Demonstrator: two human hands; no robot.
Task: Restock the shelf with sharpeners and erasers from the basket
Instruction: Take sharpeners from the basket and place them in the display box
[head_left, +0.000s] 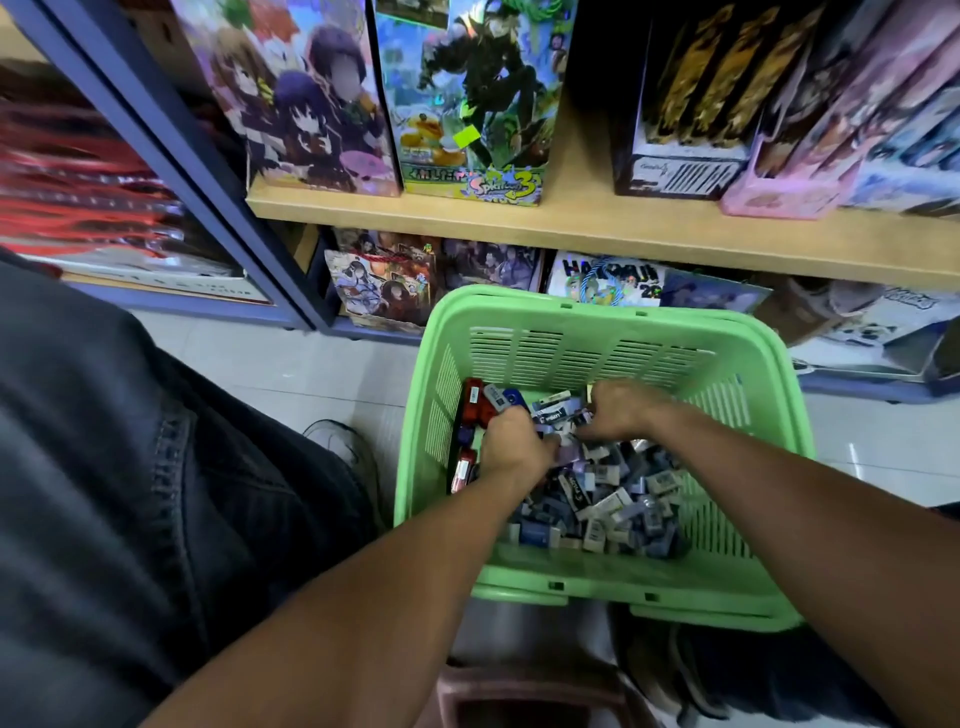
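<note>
Both hands are down in the green basket (582, 582) now; two bare forearms, one basket, standing on the tiled floor (270, 364) in front of the shelf (571, 223). The left hand (514, 447) is curled round a small clutch of pieces at the left of the pile, red and blue sharpeners (480, 402) poking out beyond its knuckles; the right hand (621, 410) has its fingers bent down into the heap, pinching at small pieces, though exactly which one I cannot tell. The erasers (608, 504), white with dark sleeves, lie jumbled across the basket's bottom, far too many to count, their long axes pointing every way; their printing is too blurred to read. Up on the shelf board stand tall printed boxes; one reads "Splatoon 3" (506, 187) at its foot; a bag (608, 283) on the level below shows letters starting "HA", the remainder unclear. Dark jeans (104, 467) fill the left edge; a shoe (337, 441) sits beside the basket.
</note>
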